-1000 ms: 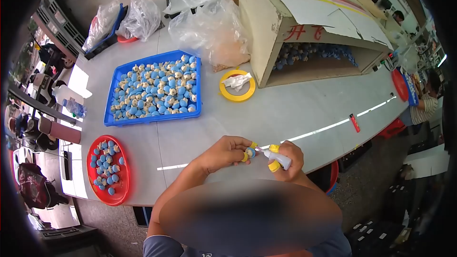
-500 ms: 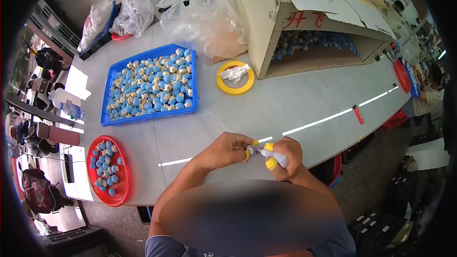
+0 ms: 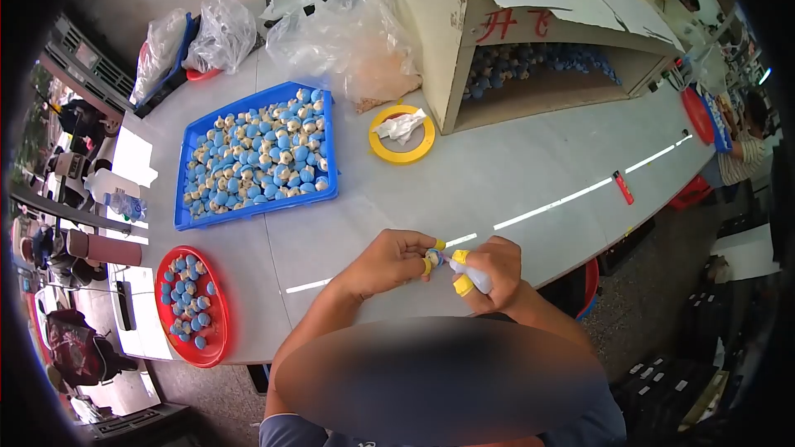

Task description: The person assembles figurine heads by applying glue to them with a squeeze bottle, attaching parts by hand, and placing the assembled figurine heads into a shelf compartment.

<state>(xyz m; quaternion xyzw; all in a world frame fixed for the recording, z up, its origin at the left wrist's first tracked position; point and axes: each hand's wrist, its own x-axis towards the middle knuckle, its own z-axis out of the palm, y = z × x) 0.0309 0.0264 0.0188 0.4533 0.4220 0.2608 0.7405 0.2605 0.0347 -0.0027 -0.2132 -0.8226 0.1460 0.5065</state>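
My left hand pinches a small blue and cream piece between thumb and finger, with yellow covers on those fingertips. Just right of it, my right hand is wrapped round a small whitish squeeze bottle, also with yellow fingertip covers. The bottle's thin tip points left and is at or very near the piece; exact contact is too small to tell. Similar pieces fill a blue tray at the upper left. More of them lie on a red plate at the far left.
A yellow tape roll with crumpled tissue lies beyond my hands. Behind it are plastic bags and a large open box holding blue pieces. A red cutter lies at the right. Another person sits at the far right.
The view has shifted slightly. Both hands stay close together, and my right hand with the bottle has moved a little left, nearer the piece.
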